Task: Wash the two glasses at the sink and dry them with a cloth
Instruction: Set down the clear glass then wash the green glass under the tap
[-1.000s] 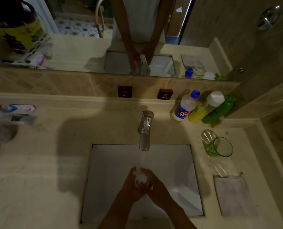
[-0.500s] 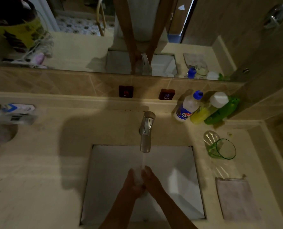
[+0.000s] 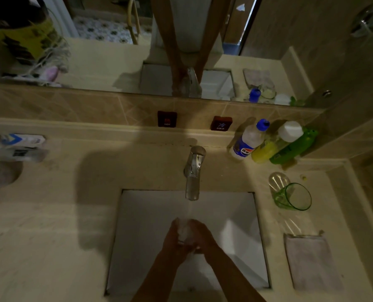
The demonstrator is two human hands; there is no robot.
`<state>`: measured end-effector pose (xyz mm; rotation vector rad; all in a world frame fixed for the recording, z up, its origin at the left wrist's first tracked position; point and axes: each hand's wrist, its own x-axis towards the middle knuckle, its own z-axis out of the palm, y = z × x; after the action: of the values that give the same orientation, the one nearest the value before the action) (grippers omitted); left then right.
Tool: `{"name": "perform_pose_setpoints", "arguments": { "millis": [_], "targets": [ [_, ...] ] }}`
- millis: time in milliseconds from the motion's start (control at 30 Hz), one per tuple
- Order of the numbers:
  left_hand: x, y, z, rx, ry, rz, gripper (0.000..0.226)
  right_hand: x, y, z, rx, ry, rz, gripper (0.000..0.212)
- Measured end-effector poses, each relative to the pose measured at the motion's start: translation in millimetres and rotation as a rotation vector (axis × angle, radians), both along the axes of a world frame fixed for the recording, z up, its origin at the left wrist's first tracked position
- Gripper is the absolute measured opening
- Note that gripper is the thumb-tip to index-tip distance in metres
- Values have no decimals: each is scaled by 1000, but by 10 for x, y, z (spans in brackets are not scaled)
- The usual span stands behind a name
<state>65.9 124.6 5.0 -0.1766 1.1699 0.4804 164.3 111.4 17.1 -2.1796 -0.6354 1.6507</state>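
My left hand (image 3: 172, 238) and my right hand (image 3: 203, 236) are pressed together over the white sink basin (image 3: 146, 225), under the water running from the chrome faucet (image 3: 193, 171). Something pale and wet shows between the palms; I cannot tell whether it is foam or an object. A clear glass (image 3: 278, 182) stands on the counter to the right of the sink. A green glass (image 3: 294, 197) lies on its side right beside it. A folded pale cloth (image 3: 311, 261) lies flat on the counter nearer to me.
Three bottles (image 3: 268, 144) lean against the back ledge at the right corner. HOT (image 3: 167, 119) and COLD (image 3: 221, 123) buttons sit on the tiled ledge below the mirror (image 3: 107, 62). Toiletries (image 3: 13, 147) lie along the counter's left edge.
Both hands stay under the stream and have rubbed and shifted slightly against each other. The glasses and cloth have not moved.
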Motion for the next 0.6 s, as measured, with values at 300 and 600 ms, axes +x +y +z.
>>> {"name": "perform_pose_setpoints", "arguments": {
  "millis": [300, 600],
  "targets": [
    [-73, -86, -5, 185, -12, -312, 59, 119, -92, 78, -63, 311, -330, 61],
    [-145, -43, 17, 354, -145, -334, 67, 195, -231, 161, -56, 430, -460, 41]
  ]
}}
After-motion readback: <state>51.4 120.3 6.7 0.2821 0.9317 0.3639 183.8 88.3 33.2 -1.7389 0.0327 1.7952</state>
